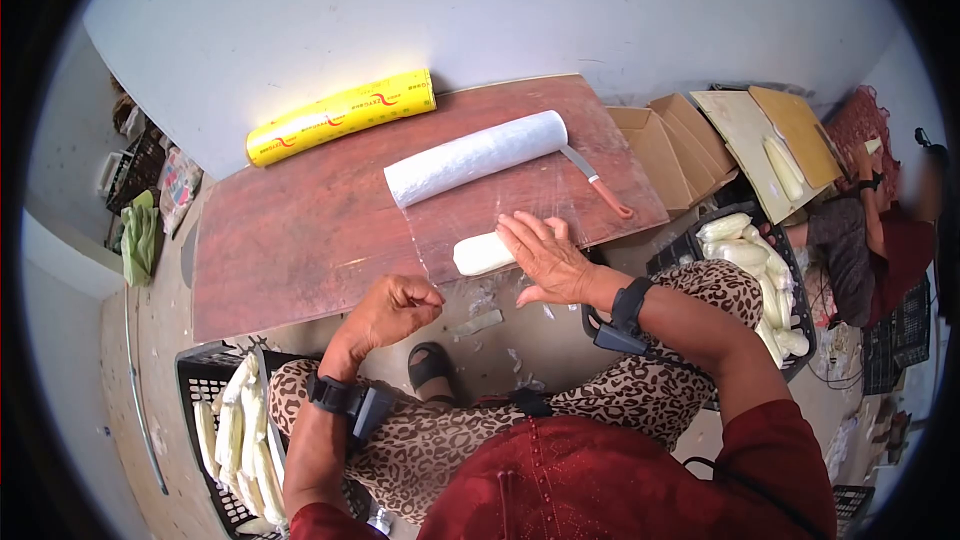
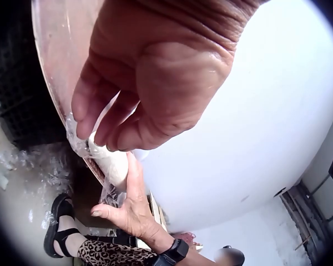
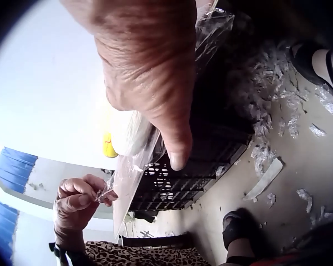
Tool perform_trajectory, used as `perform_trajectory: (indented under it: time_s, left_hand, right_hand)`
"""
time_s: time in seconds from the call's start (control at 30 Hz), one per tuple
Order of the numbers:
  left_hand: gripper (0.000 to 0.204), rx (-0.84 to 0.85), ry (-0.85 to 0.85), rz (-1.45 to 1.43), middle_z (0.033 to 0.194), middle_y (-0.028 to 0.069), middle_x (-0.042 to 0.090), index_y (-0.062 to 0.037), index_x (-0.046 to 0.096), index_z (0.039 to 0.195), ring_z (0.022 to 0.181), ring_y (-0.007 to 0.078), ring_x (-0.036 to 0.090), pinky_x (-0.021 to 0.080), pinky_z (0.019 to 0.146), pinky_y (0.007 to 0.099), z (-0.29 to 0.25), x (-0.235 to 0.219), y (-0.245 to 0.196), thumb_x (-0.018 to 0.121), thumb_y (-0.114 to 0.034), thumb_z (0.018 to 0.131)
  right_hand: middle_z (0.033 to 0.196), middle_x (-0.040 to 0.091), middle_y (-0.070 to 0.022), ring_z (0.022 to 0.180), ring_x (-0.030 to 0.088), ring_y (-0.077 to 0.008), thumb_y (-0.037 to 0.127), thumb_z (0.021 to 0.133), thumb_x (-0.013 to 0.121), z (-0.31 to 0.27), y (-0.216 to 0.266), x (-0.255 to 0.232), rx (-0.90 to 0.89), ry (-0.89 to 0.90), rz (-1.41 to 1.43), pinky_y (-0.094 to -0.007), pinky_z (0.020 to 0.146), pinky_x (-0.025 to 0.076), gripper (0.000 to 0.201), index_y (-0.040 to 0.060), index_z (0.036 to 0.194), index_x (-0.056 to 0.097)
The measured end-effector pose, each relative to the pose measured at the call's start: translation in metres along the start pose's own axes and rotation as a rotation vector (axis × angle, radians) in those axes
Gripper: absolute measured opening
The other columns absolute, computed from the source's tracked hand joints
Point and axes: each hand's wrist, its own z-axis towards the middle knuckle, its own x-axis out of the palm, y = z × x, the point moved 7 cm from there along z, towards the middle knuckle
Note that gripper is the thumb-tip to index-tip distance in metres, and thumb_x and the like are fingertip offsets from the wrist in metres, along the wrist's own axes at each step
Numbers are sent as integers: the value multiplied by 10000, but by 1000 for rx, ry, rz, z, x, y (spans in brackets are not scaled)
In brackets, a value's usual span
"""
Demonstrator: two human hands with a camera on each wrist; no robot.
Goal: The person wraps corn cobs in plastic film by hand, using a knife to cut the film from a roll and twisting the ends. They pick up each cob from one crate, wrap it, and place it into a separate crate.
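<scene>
A pale ear of corn lies on clear plastic film near the front edge of the reddish table. The film runs toward me from a large white roll. My right hand has its fingers extended over the right end of the ear, thumb apart. To the left of the ear, just past the table edge, my left hand pinches the film's edge between thumb and fingertips. Crumpled film shows at those fingertips in the right wrist view, where the left hand appears low on the left.
A knife with a reddish handle lies right of the roll. Behind is a yellow printed roll. Crates of pale ears stand on both sides, the left crate and right crate. Another person sits at right. Film scraps litter the floor.
</scene>
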Motion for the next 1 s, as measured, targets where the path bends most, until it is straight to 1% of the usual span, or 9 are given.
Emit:
perform_trajectory:
  time_s: [0.07,0.27,0.37,0.47,0.57,0.67,0.77,0.87,1.0]
  left_hand:
    - [38,14,-24,0,710,-6,602,12,657,816,671,54,532,450,610,242,1,1,0,639,-18,830]
    - [207,-1,-115,450,678,45,629,11,675,825,613,131,602,482,588,307,1,5,-13,668,-194,859]
    - [412,-232,-80,591,730,92,664,33,676,834,614,206,639,507,601,342,2,11,18,664,-377,881]
    - [577,-566,-35,48,884,140,659,53,613,1070,782,241,649,523,595,351,-9,27,57,627,-495,888]
    - [605,-670,-167,-454,910,144,652,54,558,1116,793,238,651,541,627,386,-19,45,82,645,-494,876]
    - [545,-652,-223,-729,908,104,631,15,514,1153,834,205,633,537,631,360,-9,50,106,676,-425,874]
    - [326,-530,-238,-875,849,100,631,-24,547,1080,798,236,632,526,733,398,5,51,103,639,-293,920]
    - [118,-413,-115,-929,793,68,621,-54,575,1000,711,206,615,525,709,379,12,46,123,599,-145,930]
    - [46,-425,-281,-922,744,43,600,-69,586,912,630,167,584,532,666,339,6,37,95,570,-108,930]
  right_hand:
    - [1491,265,-172,1369,244,-317,496,600,810,-1,0,1,6,-4,-23,-507,983,251,1148,-2,1460,236]
    - [1485,279,-163,1343,288,-319,139,742,667,-3,-1,4,-4,-106,-31,-498,971,258,831,9,1455,261]
    - [1474,289,-163,1328,307,-317,79,751,624,-3,-1,1,3,-96,15,-492,968,263,796,17,1456,261]
    - [1462,299,-161,1327,309,-315,50,743,629,-4,-4,1,-8,-86,60,-496,972,264,807,37,1461,262]
    - [1452,309,-158,1323,313,-317,15,736,626,-4,-7,7,-22,-96,54,-491,974,271,816,59,1465,264]
    - [1450,316,-143,1321,317,-312,-7,732,623,-5,-9,5,-43,-89,78,-485,975,279,821,87,1467,270]
    - [1432,368,-133,1293,363,-305,-1,763,590,-4,-11,-2,-17,-66,94,-461,959,298,716,97,1429,347]
    - [1422,386,-127,1288,373,-298,-12,762,584,-5,-12,-5,-19,-74,120,-451,953,304,704,107,1421,366]
    - [1407,409,-117,1263,392,-287,1,809,535,-8,-15,-6,-35,-101,137,-446,949,304,618,105,1404,404]
